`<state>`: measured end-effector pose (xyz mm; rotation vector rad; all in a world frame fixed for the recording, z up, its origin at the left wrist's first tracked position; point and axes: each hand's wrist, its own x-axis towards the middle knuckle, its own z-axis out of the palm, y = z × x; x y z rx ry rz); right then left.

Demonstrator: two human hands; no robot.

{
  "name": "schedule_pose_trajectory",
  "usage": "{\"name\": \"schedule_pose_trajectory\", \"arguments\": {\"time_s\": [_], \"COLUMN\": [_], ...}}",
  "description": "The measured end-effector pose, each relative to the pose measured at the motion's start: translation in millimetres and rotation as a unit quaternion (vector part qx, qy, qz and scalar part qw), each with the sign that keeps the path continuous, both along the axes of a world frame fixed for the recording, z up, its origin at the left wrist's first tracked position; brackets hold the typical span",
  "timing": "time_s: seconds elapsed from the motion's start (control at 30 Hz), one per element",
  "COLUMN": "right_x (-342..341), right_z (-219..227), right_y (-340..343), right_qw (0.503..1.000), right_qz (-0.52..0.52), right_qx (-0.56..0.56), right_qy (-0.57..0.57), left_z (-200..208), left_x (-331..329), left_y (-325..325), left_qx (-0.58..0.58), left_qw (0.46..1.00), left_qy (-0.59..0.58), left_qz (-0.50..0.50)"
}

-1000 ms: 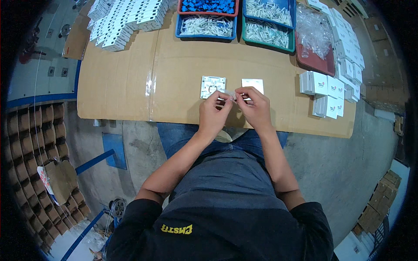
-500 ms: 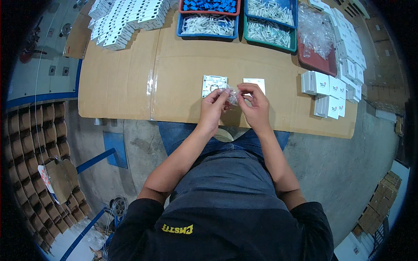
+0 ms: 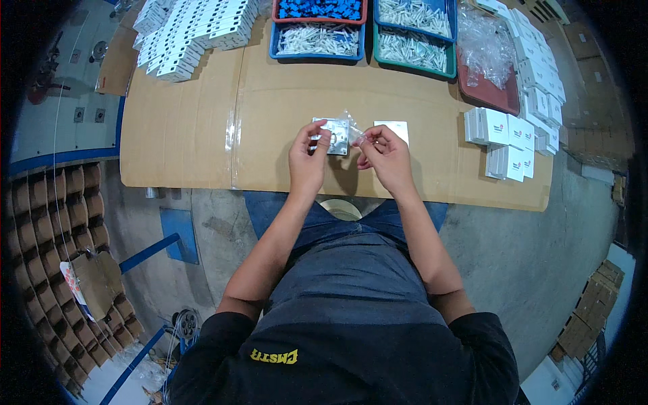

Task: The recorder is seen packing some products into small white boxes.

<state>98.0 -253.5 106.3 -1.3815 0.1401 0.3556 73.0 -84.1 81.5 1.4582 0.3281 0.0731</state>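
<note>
Head: plastic bag [image 3: 352, 129], long axis up-left

Reference item: the cardboard-covered bench [image 3: 182, 128]; from where I stand, left and right are read from its near edge. Far left corner of the bench: stacked rows of white blocks [image 3: 196, 37]. Far middle of the bench: a red tray [image 3: 320, 21] of blue parts [image 3: 320, 9] behind a blue tray [image 3: 317, 61] of slender white parts [image 3: 317, 40]. Farther right along the bench: a green tray [image 3: 413, 70], also filled with slender white parts. Right end of the bench: a dull-red tray [image 3: 496, 99] heaped with clear plastic [image 3: 486, 50], beside white boxes [image 3: 496, 127]. Left of the bench: a cardboard divider grid [image 3: 50, 229].
</note>
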Motion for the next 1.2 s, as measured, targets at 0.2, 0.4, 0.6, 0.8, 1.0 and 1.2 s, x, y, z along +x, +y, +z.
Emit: {"name": "schedule_pose_trajectory", "arguments": {"time_s": [0.2,0.4,0.6,0.8,1.0,1.2], "right_x": [5,7,1,2,4,7], "right_z": [4,1,1,0,4,-11], "right_y": [-14,-13,-7,-13,-14,-17], "right_qw": [0.994,0.985,0.990,0.985,0.980,0.974], "right_qz": [0.086,0.148,0.109,0.122,0.144,0.157], "right_qx": [-0.069,-0.085,-0.068,-0.101,-0.131,-0.142], "right_qy": [0.002,-0.022,-0.055,-0.065,-0.043,-0.077], "left_z": [52,35,28,31,22,19], "left_x": [9,10,3,-1,2,2], "left_y": [28,32,22,16,17,16], "left_qx": [0.462,0.469,0.463,0.442,0.405,0.405], "left_qw": [0.828,0.806,0.830,0.852,0.868,0.865], "left_qy": [-0.245,-0.257,-0.229,-0.210,-0.221,-0.227], "left_qz": [-0.202,-0.253,-0.210,-0.186,-0.185,-0.192]}}
